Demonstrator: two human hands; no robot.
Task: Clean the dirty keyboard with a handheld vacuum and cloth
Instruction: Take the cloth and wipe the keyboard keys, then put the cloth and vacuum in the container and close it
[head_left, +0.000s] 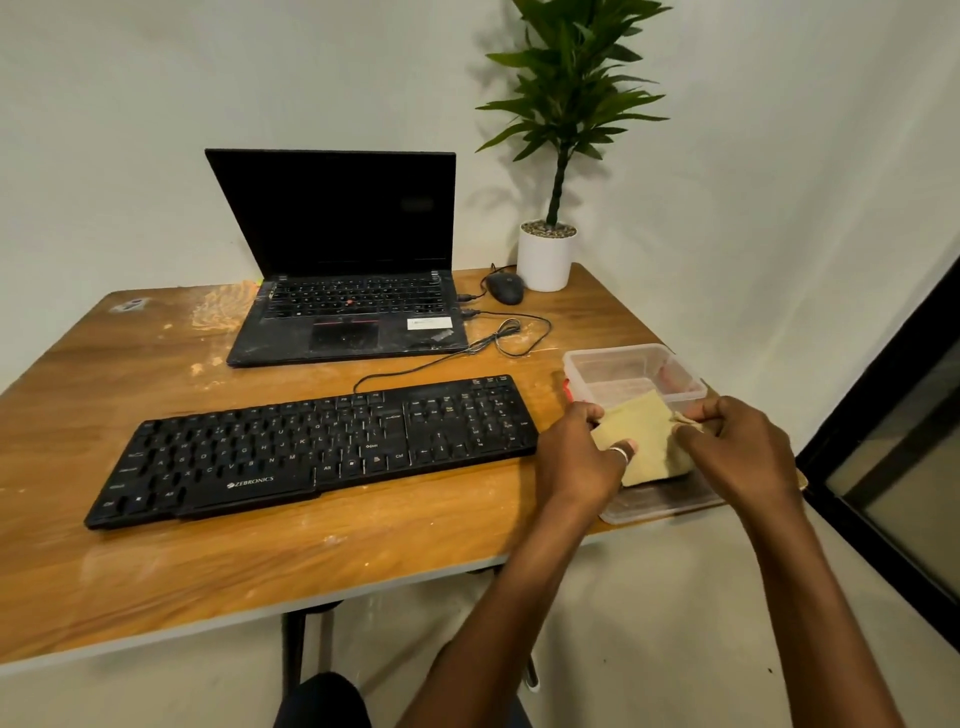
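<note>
Left hand (576, 457) and right hand (737, 452) pinch the cloth (647, 441).

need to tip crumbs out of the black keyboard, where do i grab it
Probably by its two short ends, one from each side. The keyboard lies flat, long and thin, so end grips balance it; its cable leaves the far edge, so stay off that. The left hand and right hand hold the cloth.

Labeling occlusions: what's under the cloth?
A clear plastic lid lies flat on the table beneath the cloth, gripped by the left hand and right hand. Cloth and hands cover much of the lid; contact cannot be told.
</note>
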